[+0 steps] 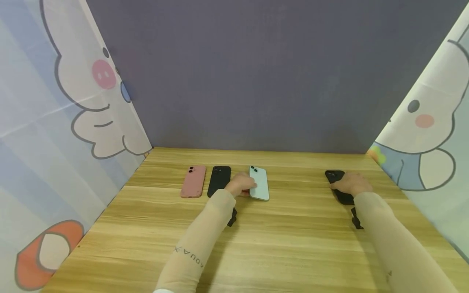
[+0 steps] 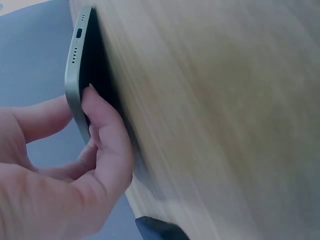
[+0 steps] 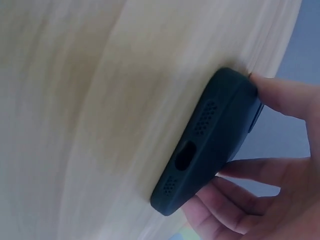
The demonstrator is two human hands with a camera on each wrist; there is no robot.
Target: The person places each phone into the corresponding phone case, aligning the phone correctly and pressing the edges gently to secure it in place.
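In the head view my left hand holds a pale mint smartphone by its left edge. The left wrist view shows this phone tilted up off the wood, with fingers curled under its dark face and a digit on its back. Farther right, my right hand grips a black smartphone, thumb at its left edge. From the right wrist view, that phone lies on or very near the tabletop, its port end showing; fingers reach over its back to the opposite edge.
A pink phone and another black phone lie back-up to the left of the mint one. The wooden table meets a dark grey panel behind, with cartoon-print curtains at both sides.
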